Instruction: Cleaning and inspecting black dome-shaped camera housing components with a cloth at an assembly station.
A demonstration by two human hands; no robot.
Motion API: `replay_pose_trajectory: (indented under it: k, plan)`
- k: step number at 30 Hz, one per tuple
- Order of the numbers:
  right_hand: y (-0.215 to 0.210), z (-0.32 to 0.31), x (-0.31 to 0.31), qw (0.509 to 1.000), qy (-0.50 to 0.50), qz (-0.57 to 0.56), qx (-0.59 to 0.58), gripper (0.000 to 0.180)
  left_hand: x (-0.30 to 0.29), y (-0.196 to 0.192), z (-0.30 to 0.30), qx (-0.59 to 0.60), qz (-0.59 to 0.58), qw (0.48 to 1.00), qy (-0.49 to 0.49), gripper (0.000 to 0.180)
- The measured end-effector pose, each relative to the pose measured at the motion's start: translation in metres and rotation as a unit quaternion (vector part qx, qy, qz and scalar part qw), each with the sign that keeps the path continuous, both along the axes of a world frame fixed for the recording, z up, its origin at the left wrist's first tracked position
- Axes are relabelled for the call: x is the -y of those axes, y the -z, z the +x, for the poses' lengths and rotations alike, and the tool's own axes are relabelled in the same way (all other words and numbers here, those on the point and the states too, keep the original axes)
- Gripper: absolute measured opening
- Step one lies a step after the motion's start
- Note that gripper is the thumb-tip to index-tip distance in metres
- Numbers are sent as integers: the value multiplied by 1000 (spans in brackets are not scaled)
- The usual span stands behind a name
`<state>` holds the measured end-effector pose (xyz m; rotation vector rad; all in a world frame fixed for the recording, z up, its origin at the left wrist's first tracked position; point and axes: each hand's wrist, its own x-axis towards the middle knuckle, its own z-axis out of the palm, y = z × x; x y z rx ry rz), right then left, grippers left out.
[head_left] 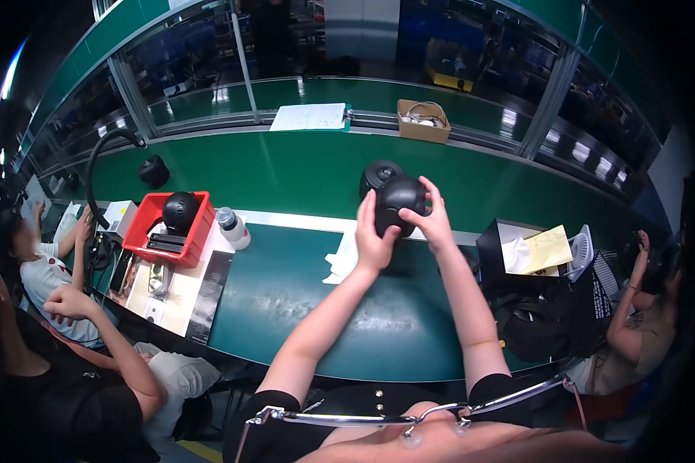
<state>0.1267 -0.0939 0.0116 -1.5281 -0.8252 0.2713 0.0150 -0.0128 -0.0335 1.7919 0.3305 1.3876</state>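
Observation:
Between both hands I hold a round, shiny black device (401,202), raised over the far edge of the green work mat (286,309). My left hand (375,239) grips its left and lower side, with the thumb pressed on its front. From the right, my right hand (431,219) wraps its fingers and thumb round it. Just behind it, a second black round device (380,176) with a circular face rests on the green belt (286,170); the held one partly covers it. A white cloth or paper (344,258) lies on the mat beside my left forearm.
To the left, a red bin (205,225) holds a black dome and dark parts, next to a clear bottle (232,228). A black box (498,251) with papers stands right. Beyond are a clipboard (309,117) and cardboard box (423,122). People sit on both sides.

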Motion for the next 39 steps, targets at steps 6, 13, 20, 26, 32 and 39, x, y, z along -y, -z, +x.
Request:
replay_pose_trajectory:
  k: [6,13,20,26,32,39]
  plan:
    - [20,-7,-18,956,-115,263,-63,33,-43,-4,-8,57,-160,972,159,49]
    - [14,1,-9,848,-255,49,-463,52,-54,-9,-22,84,-130,959,239,59]
    - [-12,-15,12,988,-124,95,-7,14,-65,-16,-25,176,-442,847,236,62]
    - [-12,-26,6,990,-50,133,3,9,-67,-9,-25,145,-399,866,265,67]
    - [-52,1,68,974,-29,221,36,10,-87,-29,-50,232,-439,841,214,70]
    - [-19,-33,8,985,-88,131,71,13,-56,-24,-28,171,-441,830,296,66]
